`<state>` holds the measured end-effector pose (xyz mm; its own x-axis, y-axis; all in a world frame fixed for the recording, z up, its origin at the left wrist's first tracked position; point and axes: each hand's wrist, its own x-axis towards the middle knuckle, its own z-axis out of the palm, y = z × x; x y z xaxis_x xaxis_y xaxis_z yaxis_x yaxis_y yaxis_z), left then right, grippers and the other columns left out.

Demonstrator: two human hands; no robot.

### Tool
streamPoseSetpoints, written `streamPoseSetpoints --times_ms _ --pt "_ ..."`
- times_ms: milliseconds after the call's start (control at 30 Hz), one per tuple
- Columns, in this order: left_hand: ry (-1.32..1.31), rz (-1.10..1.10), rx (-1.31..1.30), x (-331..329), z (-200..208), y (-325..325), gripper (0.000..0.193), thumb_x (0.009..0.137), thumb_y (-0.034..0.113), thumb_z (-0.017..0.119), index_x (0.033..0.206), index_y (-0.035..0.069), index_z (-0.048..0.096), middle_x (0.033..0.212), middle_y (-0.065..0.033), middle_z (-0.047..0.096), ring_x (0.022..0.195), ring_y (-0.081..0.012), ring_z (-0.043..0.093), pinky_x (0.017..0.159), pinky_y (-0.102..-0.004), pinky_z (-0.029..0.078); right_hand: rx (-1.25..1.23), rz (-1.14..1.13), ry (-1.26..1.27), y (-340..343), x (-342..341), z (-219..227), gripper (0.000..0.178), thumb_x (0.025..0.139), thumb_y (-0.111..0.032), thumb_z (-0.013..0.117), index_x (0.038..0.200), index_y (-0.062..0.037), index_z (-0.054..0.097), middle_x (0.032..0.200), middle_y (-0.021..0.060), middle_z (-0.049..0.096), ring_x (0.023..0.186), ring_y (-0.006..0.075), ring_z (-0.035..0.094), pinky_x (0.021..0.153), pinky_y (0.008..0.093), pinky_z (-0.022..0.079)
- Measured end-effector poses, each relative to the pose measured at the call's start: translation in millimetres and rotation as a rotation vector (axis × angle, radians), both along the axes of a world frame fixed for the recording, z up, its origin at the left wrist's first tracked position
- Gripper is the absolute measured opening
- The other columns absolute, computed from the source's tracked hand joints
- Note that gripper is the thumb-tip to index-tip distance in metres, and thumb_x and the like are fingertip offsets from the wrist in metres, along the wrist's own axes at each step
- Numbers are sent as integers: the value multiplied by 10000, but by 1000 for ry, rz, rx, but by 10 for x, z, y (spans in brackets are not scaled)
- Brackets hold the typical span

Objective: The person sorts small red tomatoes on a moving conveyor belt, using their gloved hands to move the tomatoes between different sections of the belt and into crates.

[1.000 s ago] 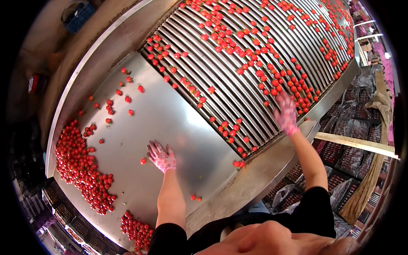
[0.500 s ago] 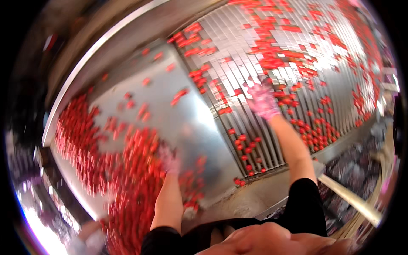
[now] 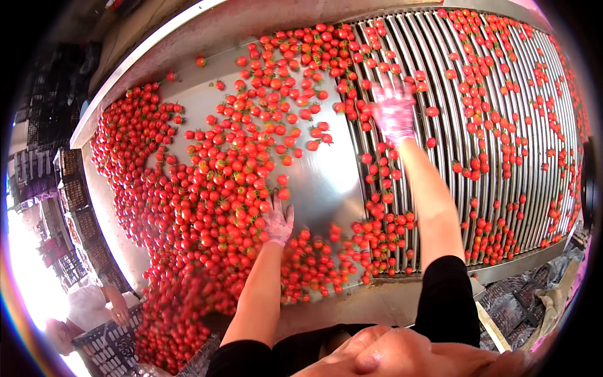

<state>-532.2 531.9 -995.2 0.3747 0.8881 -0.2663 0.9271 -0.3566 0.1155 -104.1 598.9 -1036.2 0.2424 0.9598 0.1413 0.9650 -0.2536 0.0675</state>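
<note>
Cherry tomatoes (image 3: 220, 176), red with some green stems, lie heaped on a smooth metal tray (image 3: 317, 176) to the left. More of them are spread over a bed of metal rollers (image 3: 408, 44) to the right. My left hand (image 3: 276, 221), in a thin pinkish glove, rests at the right edge of the heap with its fingers apart. Gloved the same way, my right hand (image 3: 394, 112) reaches over the left part of the rollers, slightly blurred. Its fingers are spread, and tomatoes lie around it. Neither hand grips a tomato.
A raised metal wall (image 3: 151, 56) bounds the tray at the back and left. At lower left, another person's hand (image 3: 118, 308) is beside a black crate (image 3: 107, 342). Stacked crates (image 3: 81, 213) stand farther left. Dark crates under plastic (image 3: 515, 308) lie at lower right.
The view has shifted and sharpened. Many more tomatoes now lie on the tray's back and front parts, near the rollers. My right hand remains over the rollers, my left beside the heap.
</note>
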Motion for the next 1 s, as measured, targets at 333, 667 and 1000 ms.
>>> streamPoseSetpoints --times_ms 333,667,1000 --pt "-75 -89 -17 -56 -163 91 700 898 382 566 1446 0 357 1509 -238 317 1373 -496 294 1151 -547 287 156 -126 399 1469 -1191 -287 766 833 -297 657 1510 -120 344 1590 105 272 1451 385 246 1209 506 187" --pt "-210 -99 -34 -96 -160 182 752 848 276 629 1461 -10 300 1500 -276 286 1362 -541 278 1120 -609 296 259 -428 378 2012 126 -140 652 835 -452 690 1396 -170 513 1490 126 413 1323 389 412 1110 483 351" --pt "-230 -112 -1 -83 -215 165 733 859 289 581 1460 -13 289 1503 -285 280 1348 -559 282 1107 -626 297 604 -236 523 2203 -1146 -497 480 776 -408 630 1208 -199 635 1361 131 522 1241 384 468 1010 578 374"
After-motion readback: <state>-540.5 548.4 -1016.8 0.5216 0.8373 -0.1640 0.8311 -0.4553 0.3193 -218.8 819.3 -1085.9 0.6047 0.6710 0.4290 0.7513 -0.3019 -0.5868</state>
